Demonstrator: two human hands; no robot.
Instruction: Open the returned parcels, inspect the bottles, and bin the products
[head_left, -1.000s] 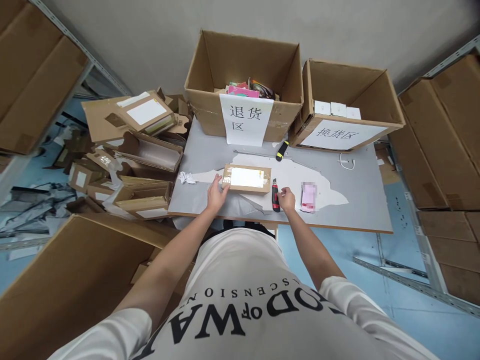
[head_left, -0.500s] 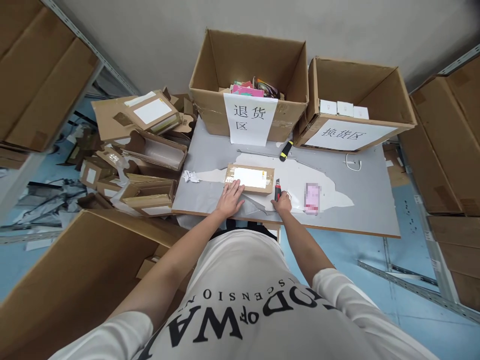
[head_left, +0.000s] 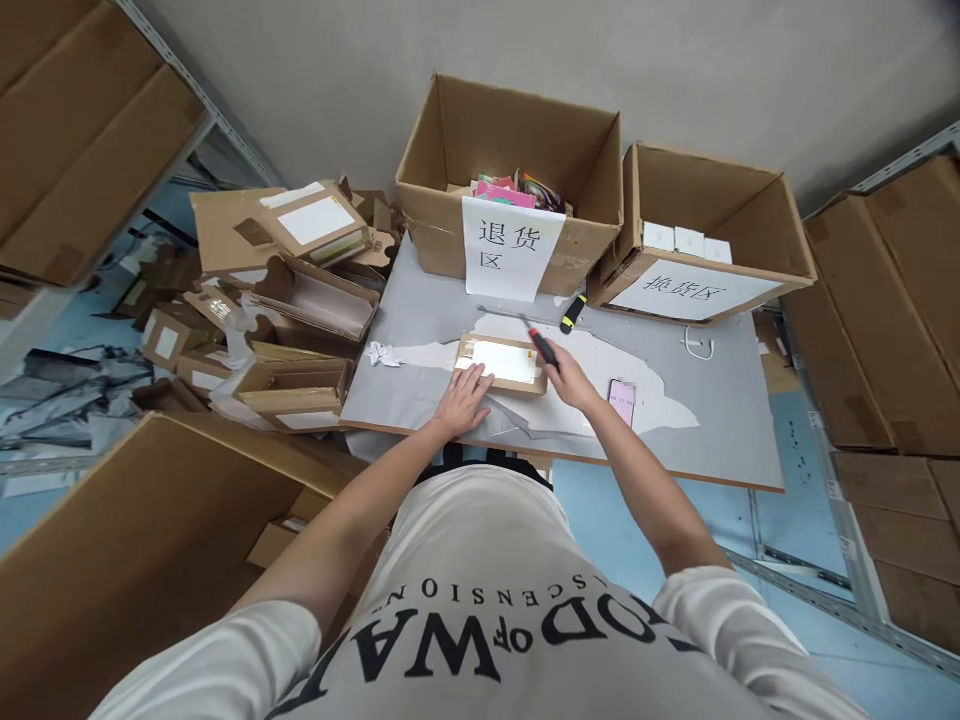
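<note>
The table (head_left: 720, 440) was grey, with a big white patch (head_left: 600, 350) that had raggedy edges. A plain wall (head_left: 540, 50) stood behind it, and the floor (head_left: 810, 520) was blue. At the back of the table sat two big cardboard boxes, a left one (head_left: 424, 230) with colourful things inside and a right one (head_left: 795, 265) with little white boxes (head_left: 690, 242). A messy pile of opened boxes (head_left: 315, 300) was on the left side.

Both arms reached forward. The left hand (head_left: 463, 400) lay palm down, its fingers spread out over the near left part of a small brown box (head_left: 536, 384), not gripping it. The right hand (head_left: 571, 378) had its fingers curled tight around a red and black cutter (head_left: 543, 346). A phone (head_left: 622, 402) lay near the right wrist.

The small box lay flat on the table in front of the person, with its white label up. Its long way went from left to right, and its right end was a bit closer to the person. The cutter slanted, its blade pointing away and to the left, by the box's far right corner. I couldn't tell if they touched.
</note>
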